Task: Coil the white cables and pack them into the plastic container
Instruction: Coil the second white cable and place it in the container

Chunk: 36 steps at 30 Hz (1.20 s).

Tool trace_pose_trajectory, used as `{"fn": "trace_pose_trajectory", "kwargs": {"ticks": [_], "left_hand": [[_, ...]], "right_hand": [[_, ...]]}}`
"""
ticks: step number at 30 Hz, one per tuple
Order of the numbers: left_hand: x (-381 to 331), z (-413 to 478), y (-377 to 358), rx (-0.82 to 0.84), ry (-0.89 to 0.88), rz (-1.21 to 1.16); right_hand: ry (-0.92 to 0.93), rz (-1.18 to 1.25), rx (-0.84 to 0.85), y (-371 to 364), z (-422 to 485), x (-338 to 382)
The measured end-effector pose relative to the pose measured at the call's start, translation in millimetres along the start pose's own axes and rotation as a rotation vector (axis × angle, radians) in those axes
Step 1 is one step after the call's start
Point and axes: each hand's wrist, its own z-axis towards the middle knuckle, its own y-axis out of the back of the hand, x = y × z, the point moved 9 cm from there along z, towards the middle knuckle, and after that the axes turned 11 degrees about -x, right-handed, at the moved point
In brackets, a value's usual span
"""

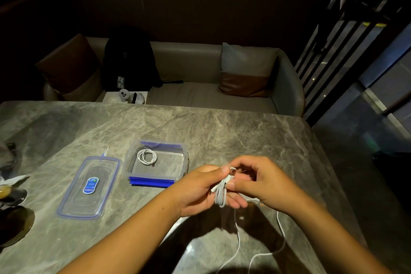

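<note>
**Coiling the second white cable; one coil already packed**

We are holding the white cable (220,194) in short loops above the table (222,131), just right of the plastic container (129,163), where a coiled cable (146,156) is lying. Our left hand (195,189) is cradling the loops in curled fingers; our right hand (264,181) is pinching them near the plug. We are judging the cable light, limp and springy: grip across all strands at mid-bundle. The loose tail (238,240) is trailing toward us.
</note>
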Motion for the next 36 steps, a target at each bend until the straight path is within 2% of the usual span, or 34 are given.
{"fn": "trace_pose_trajectory", "kwargs": {"ticks": [9, 16, 22, 27, 29, 32, 36], "left_hand": [[-18.6, 1.8, 22.0, -0.444, -0.255, 0.407], [-25.8, -7.7, 28.9, -0.653, -0.393, 0.527], [-20.8, -10.1, 27.1, -0.633, -0.406, 0.503], [-6.8, -11.2, 34.5, -0.558, -0.323, 0.201], [-4.6, -12.9, 36.2, -0.505, -0.311, 0.164], [-6.2, -15.3, 40.0, -0.506, -0.329, 0.226], [-2.6, -13.9, 48.0, -0.568, -0.326, 0.206]], "right_hand": [[-0.043, -0.11, -0.212, 4.0, -8.5, -15.7], [-0.117, -0.012, -0.306, -2.5, -18.9, -20.1], [-0.19, 0.109, -0.412, -3.1, -25.2, -28.2], [-0.255, 0.249, -0.522, 0.5, -32.7, -34.8], [-0.258, 0.276, -0.55, 4.8, -35.2, -37.3], [-0.241, 0.252, -0.5, 3.3, -36.8, -38.0], [-0.169, 0.097, -0.478, 2.2, -37.7, -34.0]]}}
